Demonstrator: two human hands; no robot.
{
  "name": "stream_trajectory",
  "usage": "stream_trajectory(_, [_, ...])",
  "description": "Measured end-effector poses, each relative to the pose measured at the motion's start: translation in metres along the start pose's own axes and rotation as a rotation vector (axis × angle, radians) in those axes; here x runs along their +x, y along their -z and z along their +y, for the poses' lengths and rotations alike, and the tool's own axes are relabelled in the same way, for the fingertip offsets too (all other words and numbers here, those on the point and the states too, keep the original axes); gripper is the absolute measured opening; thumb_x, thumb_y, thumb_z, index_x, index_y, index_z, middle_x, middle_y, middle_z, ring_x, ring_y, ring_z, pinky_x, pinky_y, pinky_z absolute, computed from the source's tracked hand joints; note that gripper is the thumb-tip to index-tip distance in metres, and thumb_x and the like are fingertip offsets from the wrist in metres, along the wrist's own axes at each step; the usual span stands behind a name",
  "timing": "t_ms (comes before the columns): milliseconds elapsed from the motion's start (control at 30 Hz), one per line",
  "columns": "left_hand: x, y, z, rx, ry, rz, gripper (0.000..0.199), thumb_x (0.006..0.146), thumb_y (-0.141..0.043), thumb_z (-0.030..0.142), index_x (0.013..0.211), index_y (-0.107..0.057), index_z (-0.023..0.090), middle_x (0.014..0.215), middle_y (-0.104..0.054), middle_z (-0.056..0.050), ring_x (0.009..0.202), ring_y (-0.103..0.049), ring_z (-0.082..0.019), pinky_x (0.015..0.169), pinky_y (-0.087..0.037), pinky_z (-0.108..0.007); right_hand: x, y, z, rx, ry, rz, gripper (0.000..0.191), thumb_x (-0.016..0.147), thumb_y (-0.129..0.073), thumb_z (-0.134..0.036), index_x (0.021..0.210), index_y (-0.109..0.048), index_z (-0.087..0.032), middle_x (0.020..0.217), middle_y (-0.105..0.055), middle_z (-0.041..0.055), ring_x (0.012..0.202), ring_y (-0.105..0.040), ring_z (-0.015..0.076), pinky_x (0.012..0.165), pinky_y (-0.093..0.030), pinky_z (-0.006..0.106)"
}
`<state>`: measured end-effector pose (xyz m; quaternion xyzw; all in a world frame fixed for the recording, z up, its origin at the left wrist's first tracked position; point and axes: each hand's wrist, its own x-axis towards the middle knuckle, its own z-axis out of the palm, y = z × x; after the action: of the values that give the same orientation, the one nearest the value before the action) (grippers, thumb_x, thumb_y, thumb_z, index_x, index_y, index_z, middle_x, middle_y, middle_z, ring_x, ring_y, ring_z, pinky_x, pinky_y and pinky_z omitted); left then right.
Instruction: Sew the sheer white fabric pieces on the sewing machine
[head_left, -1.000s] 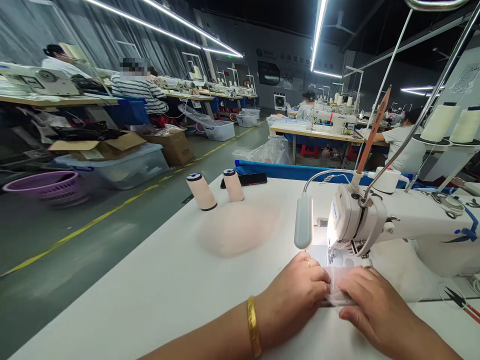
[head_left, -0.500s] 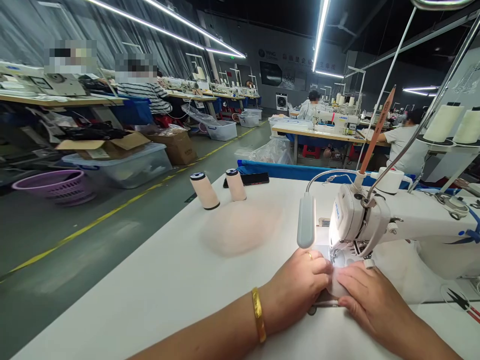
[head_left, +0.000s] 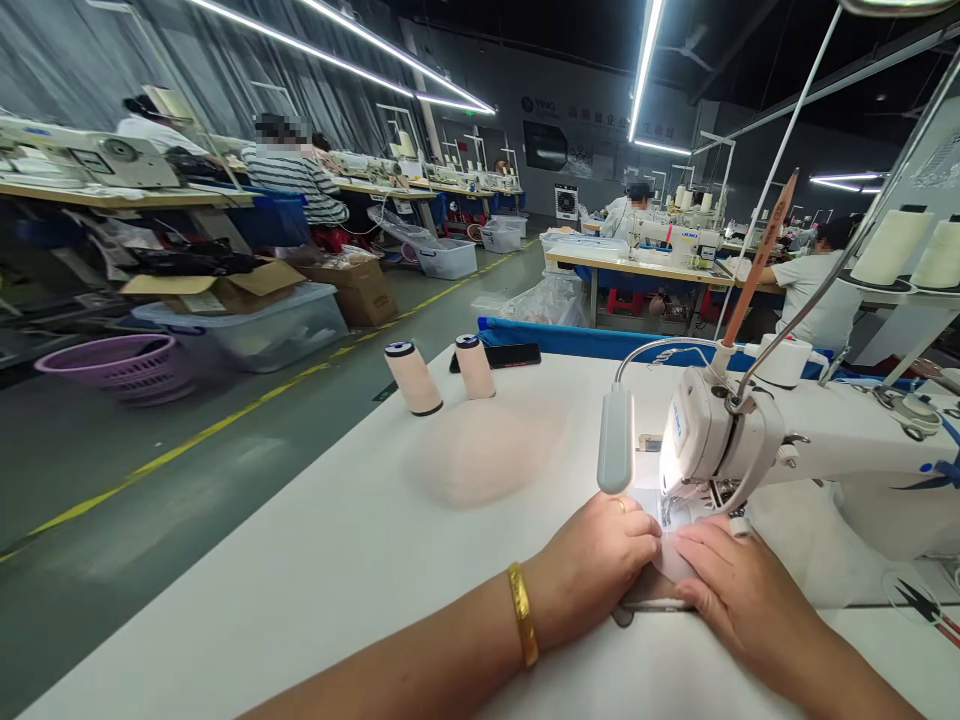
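A sewing machine (head_left: 694, 430) stands at the right, its lamp lighting the needle area. Beneath its presser foot (head_left: 667, 510) lies thin, pale sheer fabric (head_left: 673, 560). My left hand (head_left: 611, 555), with a ring and a gold bangle (head_left: 523, 615), is closed at the fabric's left edge, fingers curled and pinched. My right hand (head_left: 739, 600) lies on the fabric to the right of the foot, fingers stretched out and flat. More sheer fabric (head_left: 795, 540) spreads under the machine arm. The fingertips of my left hand are partly hidden.
Two thread spools (head_left: 414, 378) and a dark phone (head_left: 514, 356) sit at the table's far side. Beside them is a blurred, pale sheer heap (head_left: 487, 455). A grey lamp head (head_left: 616, 440) hangs left of the needle. Red-handled snips (head_left: 926, 610) lie at far right. Co-workers sit beyond.
The view has shifted slightly. My left fingertips have drawn a little left, so the gap between my hands shows slightly more fabric. My right hand stays nearly in place.
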<state>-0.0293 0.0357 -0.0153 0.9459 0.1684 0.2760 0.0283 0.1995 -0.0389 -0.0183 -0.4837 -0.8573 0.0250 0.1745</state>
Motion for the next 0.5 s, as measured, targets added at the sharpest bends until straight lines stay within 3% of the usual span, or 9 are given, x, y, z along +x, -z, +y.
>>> stream_trajectory(500, [0.0067, -0.0032, -0.0111, 0.001, 0.071, -0.024, 0.029, 0.100, -0.044, 0.011, 0.085, -0.068, 0.018, 0.092, -0.073, -0.004, 0.087, -0.064, -0.019, 0.087, -0.048, -0.033, 0.0071, -0.0058, 0.0055, -0.038, -0.046, 0.058, 0.028, 0.106, -0.043, -0.028, 0.118, -0.068, -0.023, 0.129, -0.070, 0.0102, 0.115, -0.063, 0.0322, 0.088, -0.056, 0.046])
